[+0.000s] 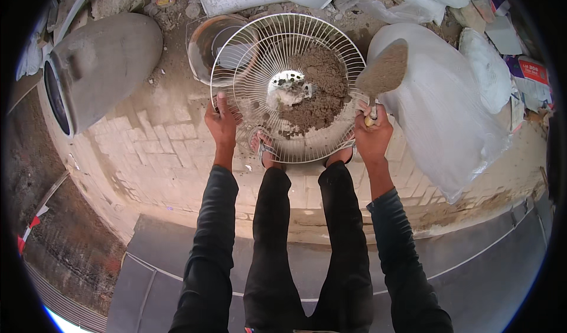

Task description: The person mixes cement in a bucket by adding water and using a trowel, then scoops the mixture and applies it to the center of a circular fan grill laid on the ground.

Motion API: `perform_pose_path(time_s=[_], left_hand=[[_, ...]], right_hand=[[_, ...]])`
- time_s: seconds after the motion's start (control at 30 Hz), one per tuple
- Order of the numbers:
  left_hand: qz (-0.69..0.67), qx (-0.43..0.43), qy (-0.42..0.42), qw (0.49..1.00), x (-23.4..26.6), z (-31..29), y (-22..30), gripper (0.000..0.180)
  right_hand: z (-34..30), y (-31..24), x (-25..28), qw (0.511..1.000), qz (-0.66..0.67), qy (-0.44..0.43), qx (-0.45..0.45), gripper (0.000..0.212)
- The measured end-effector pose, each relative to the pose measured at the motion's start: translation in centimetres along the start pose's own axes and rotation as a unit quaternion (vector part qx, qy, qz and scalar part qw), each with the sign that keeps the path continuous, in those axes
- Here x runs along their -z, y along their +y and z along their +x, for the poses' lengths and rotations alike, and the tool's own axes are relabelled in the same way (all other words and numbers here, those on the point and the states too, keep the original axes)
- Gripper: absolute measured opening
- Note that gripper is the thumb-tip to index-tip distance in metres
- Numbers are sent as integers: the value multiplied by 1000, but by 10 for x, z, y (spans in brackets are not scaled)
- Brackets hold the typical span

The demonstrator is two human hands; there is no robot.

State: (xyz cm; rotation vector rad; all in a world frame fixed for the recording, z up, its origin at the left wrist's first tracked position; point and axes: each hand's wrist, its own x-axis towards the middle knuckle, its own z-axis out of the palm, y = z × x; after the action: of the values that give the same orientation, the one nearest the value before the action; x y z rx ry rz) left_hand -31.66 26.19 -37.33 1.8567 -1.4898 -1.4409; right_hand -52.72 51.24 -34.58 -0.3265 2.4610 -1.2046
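The round white wire guard (274,86), carrying brown soil (319,85) mostly on its right half, seems at a hold-and-trowel step; the next move calls for keeping it level. The trowel (385,70) has its handle clenched in the right hand's (374,133) fingers beside the right rim, contact there unclear; the left hand's (221,124) fingers grasp the left rim.

The wire guard (273,92) looks smooth metal, the soil (322,79) crumbly and matt, the sack (434,105) glossy plastic.
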Motion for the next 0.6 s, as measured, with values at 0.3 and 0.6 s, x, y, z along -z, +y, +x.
perform_pose_path(time_s=[0.3,0.6], left_hand=[[-8,56,-97,994,-9,32,-18,43],[17,-47,-92,994,-33,20,-16,39]], right_hand=[[-11,-47,18,995,-88,-12,53,12],[-15,-43,50,992,-120,-3,39,15]])
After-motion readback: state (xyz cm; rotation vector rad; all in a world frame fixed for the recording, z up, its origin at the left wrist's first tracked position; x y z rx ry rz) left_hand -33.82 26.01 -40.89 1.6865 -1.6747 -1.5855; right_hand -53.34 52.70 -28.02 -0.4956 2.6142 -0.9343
